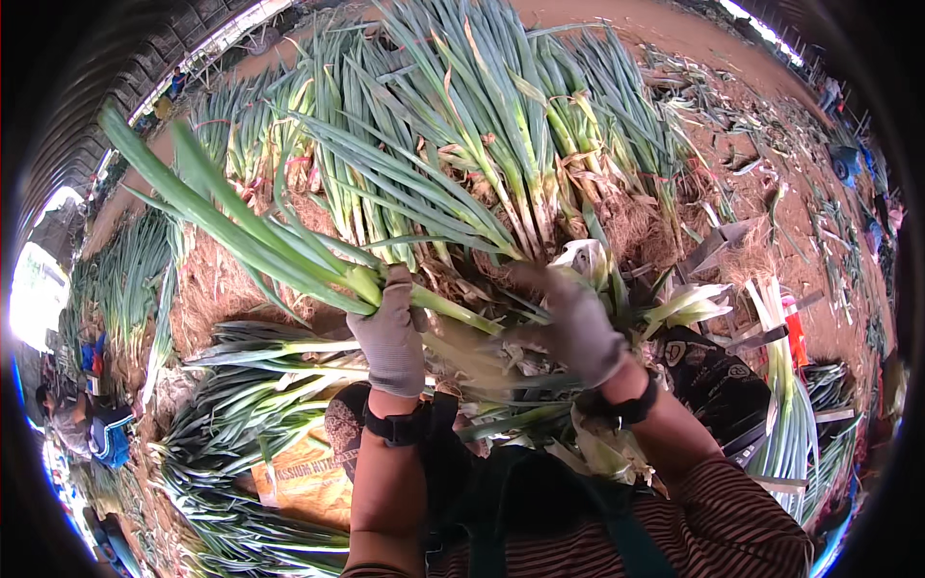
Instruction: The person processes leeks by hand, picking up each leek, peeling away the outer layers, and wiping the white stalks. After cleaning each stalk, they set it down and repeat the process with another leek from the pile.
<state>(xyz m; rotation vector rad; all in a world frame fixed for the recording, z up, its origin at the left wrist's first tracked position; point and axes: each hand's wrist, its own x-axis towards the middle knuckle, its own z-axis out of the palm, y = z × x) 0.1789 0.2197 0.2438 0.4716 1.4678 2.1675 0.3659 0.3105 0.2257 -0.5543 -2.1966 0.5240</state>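
**user1:** One leek (289,255) is what we've got in hand right now, held up over the heap, pale shank across our lap and the long green blades fanning up and out to the left. Biggest worry from here, we'd say: the stalk snaps or creases where the white meets the green, because the leafy end is heavy and sticks way out past the grip. Also the outer skin looks loose, so a hard tug could strip off more layers than wanted.

**user2:** Agreed. How are we holding it though?

**user1:** Our left hand (390,332), grey glove, is wrapped tight around the stalk just where the leaves split off. Fingers fully curled, no gap. Our right hand (573,323) is blurrier. It's partly curled around the pale lower end and some peeling husk, but we can't tell how firmly it's clamped.

**user2:** So if the right slips, the whole weight hangs off the left and it bends?

**user1:** That's our read. Around it: the big pile of untrimmed leeks (501,125) just ahead, roots toward us, a row of laid-down leeks (251,385) at our left knee, cleaned white ones (785,385) on the right, and bare dirt ground (674,29) beyond.
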